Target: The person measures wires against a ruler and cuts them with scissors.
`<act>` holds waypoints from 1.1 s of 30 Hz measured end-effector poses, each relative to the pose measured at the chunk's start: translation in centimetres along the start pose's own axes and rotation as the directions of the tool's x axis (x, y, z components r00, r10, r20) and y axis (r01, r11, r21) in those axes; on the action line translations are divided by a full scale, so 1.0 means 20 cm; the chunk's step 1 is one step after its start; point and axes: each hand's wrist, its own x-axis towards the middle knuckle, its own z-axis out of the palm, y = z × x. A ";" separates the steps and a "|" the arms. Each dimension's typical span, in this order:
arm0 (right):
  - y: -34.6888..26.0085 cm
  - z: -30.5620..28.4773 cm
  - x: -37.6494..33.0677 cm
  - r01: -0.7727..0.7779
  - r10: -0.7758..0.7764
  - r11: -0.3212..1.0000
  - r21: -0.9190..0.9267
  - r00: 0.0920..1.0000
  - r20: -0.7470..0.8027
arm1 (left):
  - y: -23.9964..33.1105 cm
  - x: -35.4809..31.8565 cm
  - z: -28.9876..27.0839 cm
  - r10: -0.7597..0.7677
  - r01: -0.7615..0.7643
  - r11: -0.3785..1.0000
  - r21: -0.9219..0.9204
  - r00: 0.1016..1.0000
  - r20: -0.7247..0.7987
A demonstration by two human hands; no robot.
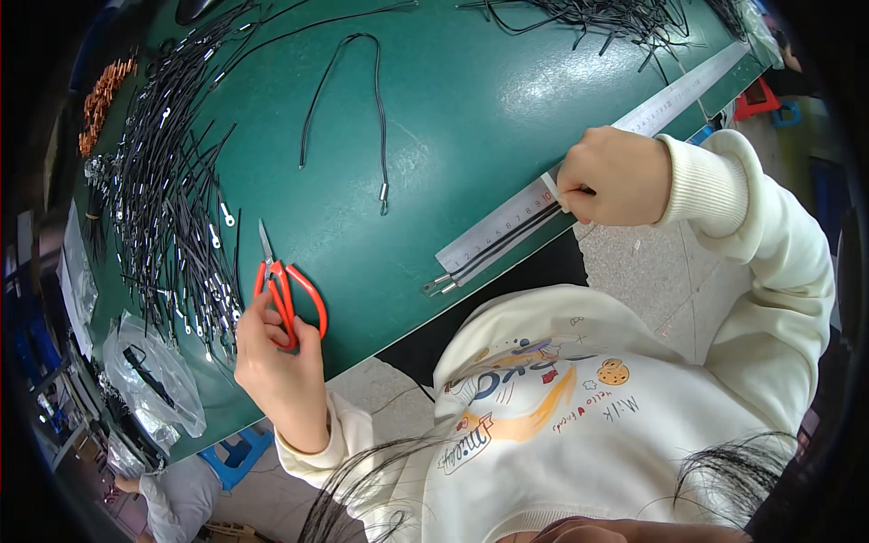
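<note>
My left hand (282, 373) is closed around the red handles of a pair of scissors (282, 294), whose blades point away from me over the green table. At the table's near edge my right hand (617, 176) is a fist, pinching two black wires (507, 242) against a long steel ruler (489, 222). Their metal-tipped ends (441, 285) reach past the ruler's near end. Under my right fingers the wires' other ends are hidden. A bent black wire (378, 118) with a metal terminal lies alone farther back.
A large heap of black wires with metal terminals (167, 195) covers the table's left side, beside copper-coloured pieces (104, 104) and a clear plastic bag (154, 376). More black wires (615, 18) lie at the far right. Blue stool (237, 457) and another person's sleeve (181, 502) show lower left.
</note>
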 end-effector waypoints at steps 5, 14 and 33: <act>0.02 0.01 -0.02 0.064 -0.064 0.998 0.011 0.998 0.000 | -0.03 -0.04 -0.03 -0.201 0.258 0.924 -0.282 0.956 0.216; -0.05 -0.01 -0.07 0.161 -0.175 0.930 0.330 0.985 0.011 | 0.35 -0.31 0.08 0.314 0.298 0.602 -0.741 0.765 0.563; -0.17 0.03 -0.15 0.308 -0.320 0.813 0.493 0.945 -0.061 | 0.58 -0.27 0.22 0.353 0.190 0.590 -0.785 0.813 0.463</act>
